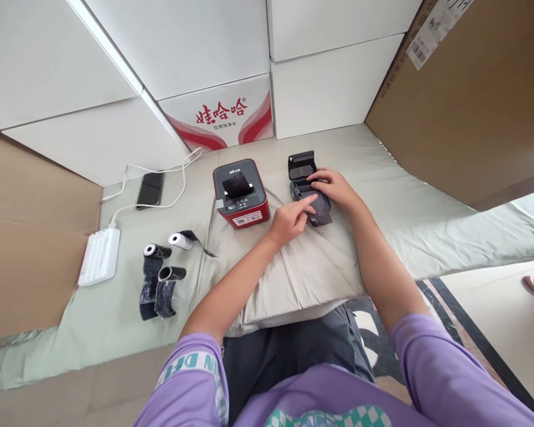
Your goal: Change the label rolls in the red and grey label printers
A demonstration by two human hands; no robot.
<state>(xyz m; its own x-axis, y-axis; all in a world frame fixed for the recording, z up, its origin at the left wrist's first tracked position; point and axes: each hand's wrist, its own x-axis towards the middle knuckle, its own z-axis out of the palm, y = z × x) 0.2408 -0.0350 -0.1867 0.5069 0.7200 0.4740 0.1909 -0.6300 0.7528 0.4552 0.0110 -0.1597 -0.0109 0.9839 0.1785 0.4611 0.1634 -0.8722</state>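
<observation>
A small black portable printer (301,188) lies on the cloth-covered surface with its lid (301,165) raised. A dark, thin sheet (321,210) stretches from its body toward me. My right hand (334,187) is at the printer's right side, fingers and thumb gripping near the hinge. My left hand (290,222) comes from the lower left, its index finger stretched out over the dark sheet and its other fingers partly curled. Part of the printer's inside is covered by my fingers. Just left stands a red and black printer (241,193) with a black strip out of its top slot.
Several black-and-white rolls (180,240) with dark strips lie at left. Beyond them are a white power bank (99,256), a cable (178,198) and a black phone (150,190). White boxes (329,83) line the back; cardboard boxes (467,107) flank the sides.
</observation>
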